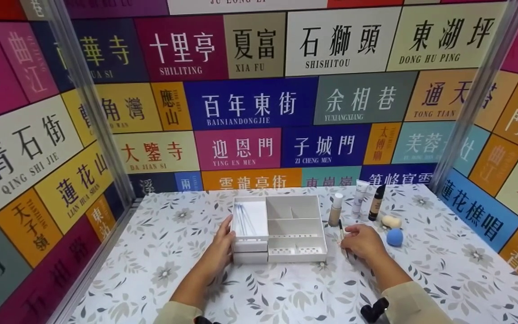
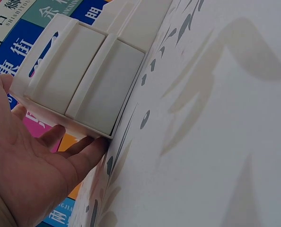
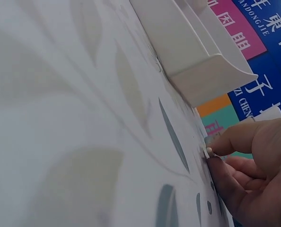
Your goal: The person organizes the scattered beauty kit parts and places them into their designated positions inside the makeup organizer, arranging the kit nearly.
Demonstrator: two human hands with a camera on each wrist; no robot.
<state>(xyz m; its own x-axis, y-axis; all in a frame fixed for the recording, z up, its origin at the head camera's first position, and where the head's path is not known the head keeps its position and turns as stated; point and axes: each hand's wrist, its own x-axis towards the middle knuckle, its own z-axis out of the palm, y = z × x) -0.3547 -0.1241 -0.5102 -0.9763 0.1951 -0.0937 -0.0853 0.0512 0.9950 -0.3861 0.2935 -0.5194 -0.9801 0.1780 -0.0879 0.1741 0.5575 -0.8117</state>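
Observation:
A white storage box [image 1: 297,204] with open compartments and two small drawers [image 2: 91,80] stands on the table. Several thin white sticks [image 1: 243,218] lie in its left top tray. My left hand [image 1: 217,247] touches the box's left side, its fingertips along the wall and low near the table. To the right of the box, my right hand [image 1: 366,243] pinches a slim dark pencil-like stick [image 1: 341,226] between thumb and forefinger, close to the tabletop. In the right wrist view its pale end [image 3: 209,151] shows at the fingertips; whether it is a pencil or a brush I cannot tell.
Behind the right hand stand a white-capped foundation bottle [image 1: 335,210], a pale tube [image 1: 358,200] and a black-capped tube [image 1: 376,204]. A cream sponge [image 1: 391,221] and a blue sponge [image 1: 394,237] lie at the right. Sign-patterned walls border the leaf-printed tablecloth [image 1: 164,270].

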